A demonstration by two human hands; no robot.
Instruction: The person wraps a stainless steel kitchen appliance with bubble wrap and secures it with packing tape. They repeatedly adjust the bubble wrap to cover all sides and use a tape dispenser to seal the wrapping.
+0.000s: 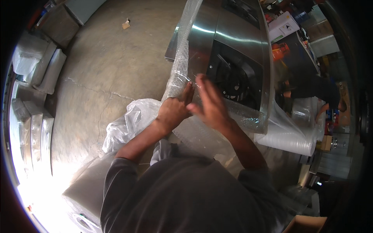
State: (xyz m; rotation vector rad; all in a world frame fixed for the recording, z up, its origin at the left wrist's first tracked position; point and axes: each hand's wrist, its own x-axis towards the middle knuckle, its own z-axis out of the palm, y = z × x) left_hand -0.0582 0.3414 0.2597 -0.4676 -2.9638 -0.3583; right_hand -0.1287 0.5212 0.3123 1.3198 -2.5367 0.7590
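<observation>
Grip of the left hand (175, 110) is extended, its fingers reaching forward on the bubble wrap (180, 58); I cannot tell whether it pinches any of it. Just beside it, the right hand (213, 110) is blurred, its grip unclosed, fingers straight and raised toward the same wrap, with no hold visible.

The wrap runs as a long bunched strip along the left side of the steel unit (237, 29), which stands in front of the person. On the unit's top, to the right of the hands, is a black recessed panel (236, 75), with another farther off. More clear wrapping covers the unit's near end.

To the left of the left forearm, loose clear plastic (130, 120) lies crumpled. A large pale roll (87, 188) is at the lower left, and a clear plastic roll (289, 138) lies to the right, near a co-worker in dark clothing (316, 91). Wrapped packages (33, 128) stand along the far left of the concrete floor (101, 58).
</observation>
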